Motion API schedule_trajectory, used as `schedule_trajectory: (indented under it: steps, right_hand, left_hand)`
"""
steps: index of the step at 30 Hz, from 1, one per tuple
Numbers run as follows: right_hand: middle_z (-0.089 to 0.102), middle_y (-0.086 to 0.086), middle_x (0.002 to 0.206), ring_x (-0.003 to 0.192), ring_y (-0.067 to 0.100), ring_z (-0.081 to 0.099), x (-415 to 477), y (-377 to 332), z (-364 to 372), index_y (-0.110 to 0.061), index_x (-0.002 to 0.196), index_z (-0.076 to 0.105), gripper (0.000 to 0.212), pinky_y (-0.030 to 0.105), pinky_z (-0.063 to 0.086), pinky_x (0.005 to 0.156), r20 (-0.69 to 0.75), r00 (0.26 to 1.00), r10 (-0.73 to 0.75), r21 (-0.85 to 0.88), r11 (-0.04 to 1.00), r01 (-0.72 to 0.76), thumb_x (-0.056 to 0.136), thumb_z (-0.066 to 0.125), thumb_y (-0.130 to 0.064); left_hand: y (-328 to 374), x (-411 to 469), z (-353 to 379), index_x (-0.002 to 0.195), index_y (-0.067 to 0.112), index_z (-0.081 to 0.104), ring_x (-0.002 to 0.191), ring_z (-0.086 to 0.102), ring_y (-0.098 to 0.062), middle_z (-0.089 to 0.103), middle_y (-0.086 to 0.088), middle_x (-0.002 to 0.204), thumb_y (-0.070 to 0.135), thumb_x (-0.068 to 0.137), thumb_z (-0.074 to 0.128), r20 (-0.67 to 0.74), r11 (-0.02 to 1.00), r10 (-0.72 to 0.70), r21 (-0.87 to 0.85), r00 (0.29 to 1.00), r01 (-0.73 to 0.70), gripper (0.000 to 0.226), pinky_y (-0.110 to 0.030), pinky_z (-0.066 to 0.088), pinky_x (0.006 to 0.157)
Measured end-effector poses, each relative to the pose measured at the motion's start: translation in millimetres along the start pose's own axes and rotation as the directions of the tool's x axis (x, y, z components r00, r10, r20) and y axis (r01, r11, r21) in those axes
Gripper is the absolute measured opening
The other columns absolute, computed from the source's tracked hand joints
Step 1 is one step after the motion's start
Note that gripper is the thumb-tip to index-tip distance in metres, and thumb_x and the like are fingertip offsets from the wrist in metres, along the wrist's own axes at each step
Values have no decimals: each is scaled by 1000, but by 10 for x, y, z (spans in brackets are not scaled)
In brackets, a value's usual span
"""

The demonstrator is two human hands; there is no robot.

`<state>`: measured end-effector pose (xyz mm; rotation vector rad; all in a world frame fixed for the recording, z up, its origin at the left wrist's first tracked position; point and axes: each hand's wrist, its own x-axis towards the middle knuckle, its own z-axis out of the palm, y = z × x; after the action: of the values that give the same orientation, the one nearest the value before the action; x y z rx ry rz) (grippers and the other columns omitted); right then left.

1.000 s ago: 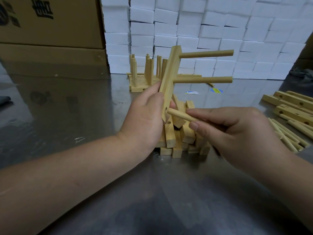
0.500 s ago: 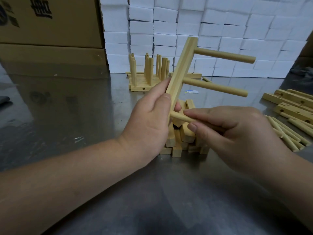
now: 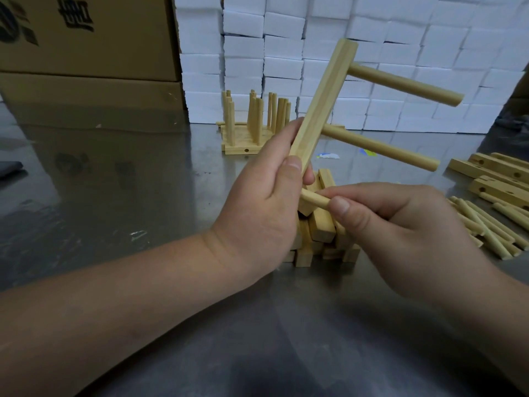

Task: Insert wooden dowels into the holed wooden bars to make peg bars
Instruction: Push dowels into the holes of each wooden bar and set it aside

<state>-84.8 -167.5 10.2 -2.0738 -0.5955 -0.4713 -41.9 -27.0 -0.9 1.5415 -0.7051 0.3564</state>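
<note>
Fingers (image 3: 290, 170): left hand (image 3: 257, 219) clamped round the bar (image 3: 320, 110) low down; right hand (image 3: 400, 224) pinching a loose dowel (image 3: 313, 199).
Bar: centre frame, tilted, two seated pegs (image 3: 400, 84).
Handling: likely light, stiff, smooth; grip beside the hole.

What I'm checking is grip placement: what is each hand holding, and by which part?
The left hand grips the wooden bar near its lower end. The right hand pinches a loose dowel just behind its exposed tip.
</note>
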Motion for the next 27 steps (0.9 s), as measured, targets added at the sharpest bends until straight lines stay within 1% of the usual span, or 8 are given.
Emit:
schedule_trajectory:
  steps: [5,11,14,16,18,21,23,27]
  right_hand:
    - [60,-4,56,46,3,49,31,0,8,-54,80,65,14,12,39,42,-44,997,69,105,992,-65,77,51,-57]
    - [68,1,70,52,10,56,7,24,-92,-36,95,62,34,21,47,48,-109,992,58,183,982,-38,75,39,-53]
    - [66,-8,67,53,2,55,86,138,-157,-35,84,64,19,18,45,51,-291,946,144,113,987,-116,75,48,-40]
    - [66,-10,72,59,2,57,147,248,-215,-35,90,60,14,30,51,61,-402,895,191,85,982,-171,79,53,-30]
    - [65,-12,86,74,4,60,186,303,-256,-36,111,53,28,37,53,75,-423,879,220,47,974,-221,85,57,-26]
    - [55,-25,101,92,-9,56,192,338,-282,-37,133,38,58,19,45,76,-310,923,228,11,972,-237,80,61,-31]
    - [56,-29,91,86,-19,54,183,318,-272,-47,120,42,51,11,42,72,-253,946,201,3,978,-207,78,65,-29]
    - [68,-24,79,75,-6,63,183,276,-268,-41,88,60,24,4,46,64,-208,967,145,29,989,-142,82,63,-18]
  left_hand:
    - [-14,53,-24,119,29,53,67,56,5,61,16,67,19,95,33,-82,992,-125,-47,989,121,33,-9,44,56]
    - [-30,290,-174,93,16,63,41,46,-8,61,-2,63,10,94,35,-227,885,-397,-350,889,305,30,-18,34,38]
    - [-56,398,-323,77,9,57,31,27,-10,56,-5,57,13,88,32,-27,730,-583,-455,812,509,28,-19,26,38]
    - [-84,421,-410,78,10,57,31,26,-8,51,-1,54,16,82,33,188,599,-650,-470,737,648,25,-19,24,41]
    - [-109,438,-487,79,10,61,31,27,-7,48,1,51,19,74,37,361,510,-639,-462,679,725,25,-19,20,43]
    - [-131,481,-581,63,14,69,31,31,-4,50,5,50,23,74,34,588,464,-543,-385,599,798,38,-19,21,44]
    - [-134,494,-605,59,15,70,33,30,-2,53,8,51,25,76,28,713,502,-459,-284,530,817,46,-18,23,46]
    - [-140,504,-618,61,15,71,33,27,-1,57,9,53,26,77,26,784,501,-429,-207,449,840,49,-16,22,45]
